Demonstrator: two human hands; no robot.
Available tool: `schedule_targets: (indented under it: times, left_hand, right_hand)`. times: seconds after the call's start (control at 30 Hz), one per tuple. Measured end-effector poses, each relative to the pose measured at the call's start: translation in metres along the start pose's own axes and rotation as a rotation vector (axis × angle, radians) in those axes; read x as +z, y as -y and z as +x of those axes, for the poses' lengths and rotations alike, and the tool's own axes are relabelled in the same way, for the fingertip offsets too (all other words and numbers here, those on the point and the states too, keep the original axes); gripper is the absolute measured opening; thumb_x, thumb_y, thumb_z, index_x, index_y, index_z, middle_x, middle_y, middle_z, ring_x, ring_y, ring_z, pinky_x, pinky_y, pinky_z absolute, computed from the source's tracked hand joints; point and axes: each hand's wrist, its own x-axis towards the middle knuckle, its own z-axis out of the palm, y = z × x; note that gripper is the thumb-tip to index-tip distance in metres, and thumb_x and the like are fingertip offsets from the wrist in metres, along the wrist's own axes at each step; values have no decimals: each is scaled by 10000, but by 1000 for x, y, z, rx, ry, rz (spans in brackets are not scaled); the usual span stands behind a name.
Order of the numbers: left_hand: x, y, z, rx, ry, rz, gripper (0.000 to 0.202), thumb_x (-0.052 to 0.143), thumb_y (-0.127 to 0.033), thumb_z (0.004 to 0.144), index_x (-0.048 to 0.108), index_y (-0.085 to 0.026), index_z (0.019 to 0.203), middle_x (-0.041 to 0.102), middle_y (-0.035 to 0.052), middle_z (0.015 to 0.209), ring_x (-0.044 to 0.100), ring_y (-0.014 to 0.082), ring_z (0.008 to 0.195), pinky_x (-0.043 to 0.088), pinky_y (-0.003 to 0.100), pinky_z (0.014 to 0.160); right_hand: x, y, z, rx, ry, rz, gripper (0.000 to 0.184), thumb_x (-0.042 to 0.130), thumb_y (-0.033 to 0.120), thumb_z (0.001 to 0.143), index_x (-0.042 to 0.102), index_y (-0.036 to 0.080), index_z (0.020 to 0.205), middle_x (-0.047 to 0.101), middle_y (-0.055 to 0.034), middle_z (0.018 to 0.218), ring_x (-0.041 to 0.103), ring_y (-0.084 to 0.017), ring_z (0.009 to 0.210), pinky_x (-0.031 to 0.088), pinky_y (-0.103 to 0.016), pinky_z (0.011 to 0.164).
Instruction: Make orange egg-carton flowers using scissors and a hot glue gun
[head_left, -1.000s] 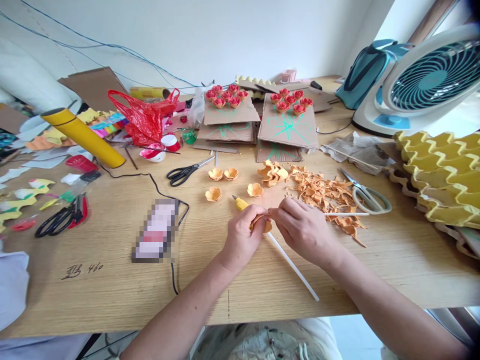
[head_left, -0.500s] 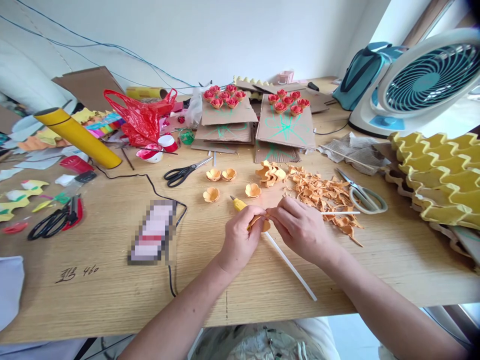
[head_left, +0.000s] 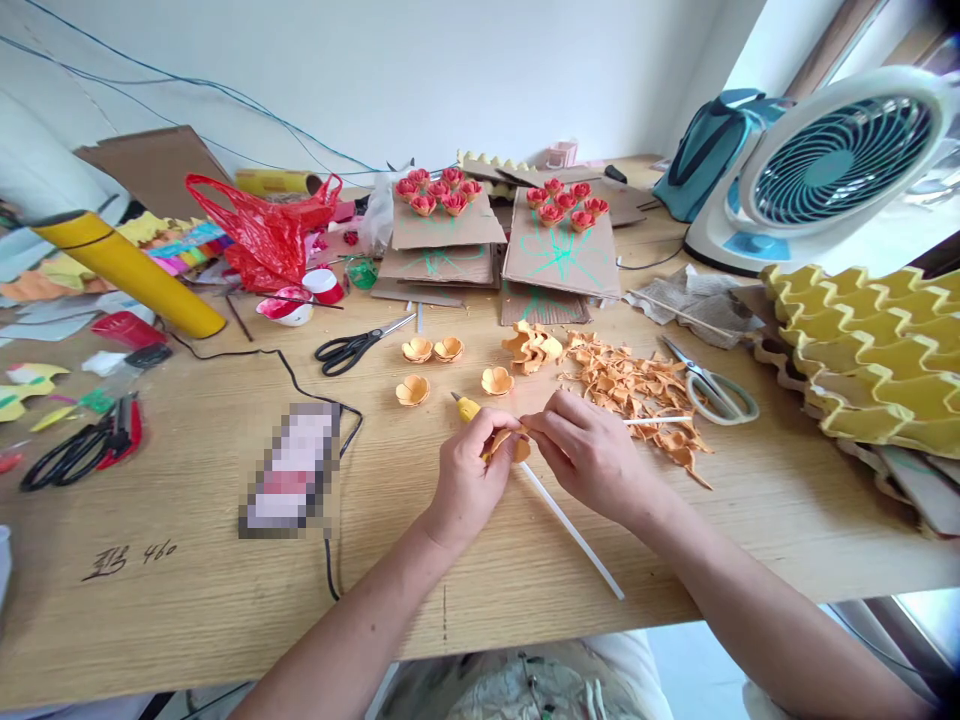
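Two hands pinch one orange paper cup (head_left: 516,447) just above the table (head_left: 225,600): left hand (head_left: 469,482) and right hand (head_left: 592,458), fingertips narrowed tight on its rim. Judged light, soft, easily torn (thin petal edges); best gripped near the base.

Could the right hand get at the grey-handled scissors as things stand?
Probably yes: the scissors lie uncovered just right of the right hand, with only low orange scraps between. But it is busy pinching an orange piece.

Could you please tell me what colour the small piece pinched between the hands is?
The piece is orange; head view.
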Motion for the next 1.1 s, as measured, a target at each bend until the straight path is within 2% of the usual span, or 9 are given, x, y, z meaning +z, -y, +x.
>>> schedule_targets:
  times: [0.13,0.3,0.5,0.63,0.83,1.1]
  left_hand:
    - [1,1,1,50,-26,-103,133,561,-111,964,610,-230,999,723,19,990,701,135,891,560,249,819]
    - [0,-1,2,125,-63,-26,154,556,-106,966,602,-237,1030,724,31,1053,692,147,976,553,270,870]
    - [0,-2,1,3,-17,60,145,551,-105,946,598,-226,1011,718,9,932,686,137,816,529,239,733]
    - [-1,-3,3,26,-15,29,172,535,-64,921,592,-221,962,721,8,924,688,132,824,534,233,741]
    - [-1,-4,2,51,-70,29,139,531,-113,954,590,-227,1009,724,42,1016,695,159,953,557,286,852]
    - [0,-3,1,-50,-47,-46,180,550,-64,904,587,-224,977,713,22,967,687,155,912,548,274,812]
  right_hand:
    - [-1,1,0,-36,-32,-26,263,471,180,1035,708,157,923,562,-57,777,490,-179,676,367,-293,601]
    - [1,0,-1,54,-28,176,205,487,197,1038,692,186,1055,600,-65,867,561,-176,754,425,-279,655]
    - [2,-1,-1,21,-32,66,236,485,170,1025,693,171,914,563,-55,800,521,-174,700,378,-279,604]
    - [1,0,1,-18,-34,-3,266,472,155,1024,689,159,870,559,-58,778,495,-176,677,373,-291,603]
    - [3,1,2,50,-23,102,222,477,207,1047,695,165,1039,622,-74,866,571,-178,767,435,-282,676]
    - [4,2,1,57,-40,68,247,495,188,1026,704,155,898,573,-57,785,532,-171,682,387,-271,604]
